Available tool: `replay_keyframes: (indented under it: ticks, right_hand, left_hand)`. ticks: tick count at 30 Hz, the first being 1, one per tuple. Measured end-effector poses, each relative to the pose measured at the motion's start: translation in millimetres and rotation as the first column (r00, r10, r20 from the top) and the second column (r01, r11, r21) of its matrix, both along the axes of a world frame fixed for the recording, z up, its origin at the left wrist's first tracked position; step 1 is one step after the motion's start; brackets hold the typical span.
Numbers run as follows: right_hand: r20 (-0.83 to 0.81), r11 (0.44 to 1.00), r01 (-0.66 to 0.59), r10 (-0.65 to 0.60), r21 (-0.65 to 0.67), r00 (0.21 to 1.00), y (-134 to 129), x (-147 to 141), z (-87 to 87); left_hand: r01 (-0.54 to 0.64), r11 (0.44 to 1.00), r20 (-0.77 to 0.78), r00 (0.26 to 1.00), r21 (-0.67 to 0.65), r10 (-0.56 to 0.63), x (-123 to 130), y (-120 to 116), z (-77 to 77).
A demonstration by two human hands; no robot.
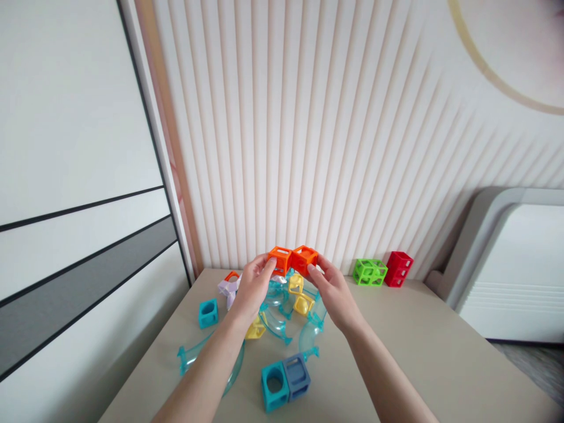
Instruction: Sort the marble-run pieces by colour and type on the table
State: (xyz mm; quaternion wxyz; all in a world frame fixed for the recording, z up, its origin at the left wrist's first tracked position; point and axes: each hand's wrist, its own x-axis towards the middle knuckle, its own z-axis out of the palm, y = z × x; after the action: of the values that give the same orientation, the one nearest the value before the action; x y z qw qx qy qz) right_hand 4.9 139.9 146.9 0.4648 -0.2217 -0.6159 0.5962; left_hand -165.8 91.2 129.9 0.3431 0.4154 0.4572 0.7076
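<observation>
My left hand [256, 281] grips an orange cube block [281, 260] with open window-like sides. A second orange cube block [304, 260] is pinched in my right hand [329, 288]. The two cubes meet at or near their facing edges, raised over the far part of the table; whether they are joined I cannot tell. Beneath them lie clear teal curved tube pieces [274, 322] and yellow cube blocks [303, 304], partly covered by my hands and arms. Left of my left hand sit a pale purple piece [229, 288] and another orange piece [232, 275].
A teal cube [208, 314] stands on the left of the beige table [396, 352]. Nearer me, a teal cube [274, 386] adjoins a blue one [296, 376]. Green blocks [370, 272] and red blocks [399, 269] stand by the ribbed wall [282, 129], right of my hands.
</observation>
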Motion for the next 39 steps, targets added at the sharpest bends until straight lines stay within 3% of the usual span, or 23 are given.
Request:
replay_keyframes:
  ticks: [12,21,32,39]
  right_hand:
    - [0.028,0.997,0.050,-0.048,-0.053,0.998,1,-4,-0.5]
    - [0.028,0.991,0.136,-0.136,-0.003,0.990,9,-3,-9.6]
    - [-0.012,0.983,0.176,-0.175,0.056,0.984,1,-7,-8.1]
    - [0.002,0.943,0.287,-0.291,0.166,0.957,1,-7,-13.3]
  left_hand:
    - [-0.052,0.998,0.061,0.997,-0.018,0.053,2,-2,5.0]
    - [-0.083,0.996,0.026,0.996,-0.040,0.084,1,-5,10.2]
    - [-0.083,0.992,-0.030,0.996,-0.091,0.081,-2,-5,7.0]
    - [-0.152,0.978,-0.042,0.988,-0.145,0.147,-7,-4,3.4]
